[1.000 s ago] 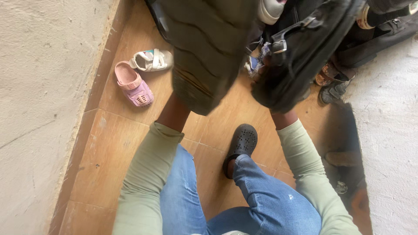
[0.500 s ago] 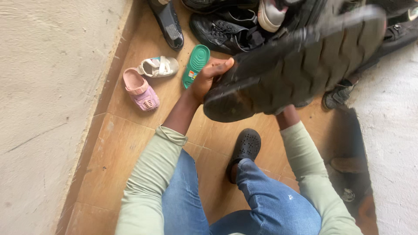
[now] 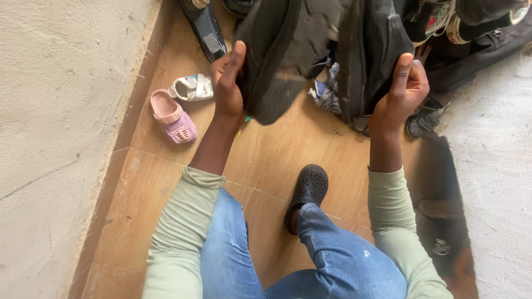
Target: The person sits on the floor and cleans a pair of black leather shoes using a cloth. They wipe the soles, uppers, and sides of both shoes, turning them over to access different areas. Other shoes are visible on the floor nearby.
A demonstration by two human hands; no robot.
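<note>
Tan floor tiles point(image 3: 277, 149) run between a rough plaster wall point(image 3: 61, 111) on our left and a pale concrete ledge point(image 3: 493, 166) on our right. Nearest to us, our knees in blue jeans point(image 3: 332, 260) are bent, and one foot in a black perforated clog point(image 3: 307, 188) rests flat on the tile between our forearms, which wear pale green sleeves point(image 3: 188, 221).

Farther out, we hold up two large black shoes, one in each hand, above the floor. Our left hand point(image 3: 228, 83) is clenched around the edge of the left black shoe point(image 3: 282, 50), thumb up along its side; its ridged sole faces us and its heel end hangs down toward the floor. Our right hand point(image 3: 403, 88) grips the right black shoe point(image 3: 368, 55) from its outer side, thumb raised against it. The two shoes hang close together, side by side; we cannot tell whether they touch.

On the floor to the left of our left hand lie a small pink clog point(image 3: 173, 117) and, just beyond it, a small white sandal point(image 3: 191, 88), near the wall. Behind the held shoes, a glossy black dress shoe point(image 3: 205, 30) lies by the wall, and a small dark shoe point(image 3: 422, 122) sits beside the ledge just beyond our right hand. At the far top right, more footwear is piled, partly hidden.
</note>
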